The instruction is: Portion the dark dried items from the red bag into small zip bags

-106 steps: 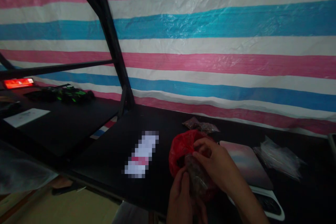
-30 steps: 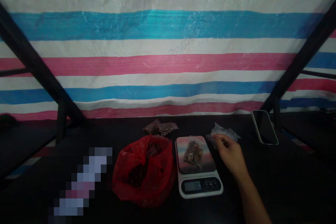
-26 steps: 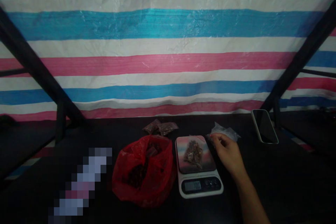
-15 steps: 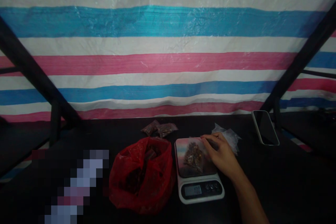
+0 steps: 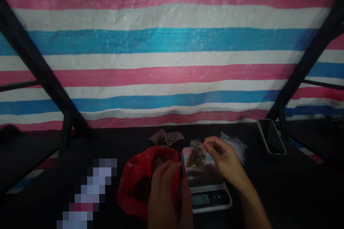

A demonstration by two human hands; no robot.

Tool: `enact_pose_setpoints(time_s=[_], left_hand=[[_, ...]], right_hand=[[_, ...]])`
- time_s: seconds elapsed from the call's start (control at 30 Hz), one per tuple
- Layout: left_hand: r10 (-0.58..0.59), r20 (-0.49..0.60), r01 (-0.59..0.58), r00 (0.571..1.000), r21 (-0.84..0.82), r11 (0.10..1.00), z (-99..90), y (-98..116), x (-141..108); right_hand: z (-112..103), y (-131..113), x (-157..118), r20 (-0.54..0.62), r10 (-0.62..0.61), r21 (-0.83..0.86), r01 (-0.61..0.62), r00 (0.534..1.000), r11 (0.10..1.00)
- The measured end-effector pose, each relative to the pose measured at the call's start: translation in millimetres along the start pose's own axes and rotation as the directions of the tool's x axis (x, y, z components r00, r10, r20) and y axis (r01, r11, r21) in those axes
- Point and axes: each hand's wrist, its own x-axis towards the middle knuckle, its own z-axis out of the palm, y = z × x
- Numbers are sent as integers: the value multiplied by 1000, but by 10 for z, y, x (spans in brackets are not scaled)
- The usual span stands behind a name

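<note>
My right hand (image 5: 221,154) pinches the top right corner of a small clear zip bag (image 5: 196,158) with brown dried bits in it. The zip bag stands tilted over the steel plate of a white digital scale (image 5: 208,177), whose display appears to read 10.0. My left hand (image 5: 170,195), slightly blurred, is raised in front of the red plastic bag (image 5: 131,193) and the scale's left edge. Its thumb and fingers are apart, with nothing seen between them. Dark contents show inside the red bag, partly hidden by my left hand.
Two small filled zip bags (image 5: 173,137) lie behind the red bag. Clear plastic bags (image 5: 236,146) lie beyond my right hand. A phone (image 5: 272,136) rests at the right, by a black frame leg. A striped tarp (image 5: 172,75) hangs behind the black table (image 5: 107,141).
My right hand has lifted the zip bag's top so it tilts up from the scale plate. My left hand has come into view from below. The camera view has tipped slightly upward.
</note>
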Motion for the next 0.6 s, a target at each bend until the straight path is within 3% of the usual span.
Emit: enact_pose_setpoints(time_s=[0.07,0.13,0.2,0.37,0.6], left_hand=[[-211,16,212,977,-85,974,55,23,372],[-321,269,393,908,-279,876,74,43,656],[-341,391,488,855,-383,785,46,32,805],[-388,245,459,888,-430,778,-96,-93,815],[-337,252,405,907,-307,861,-222,-158,789]], right_hand=[[71,-119,6,16,-13,100,11,1000,995],[168,-197,8,33,-16,172,10,999,985],[278,-238,5,41,3,253,-13,999,967],[521,-269,-13,83,28,401,-59,996,914],[661,-302,-61,-11,-16,347,18,1000,938]])
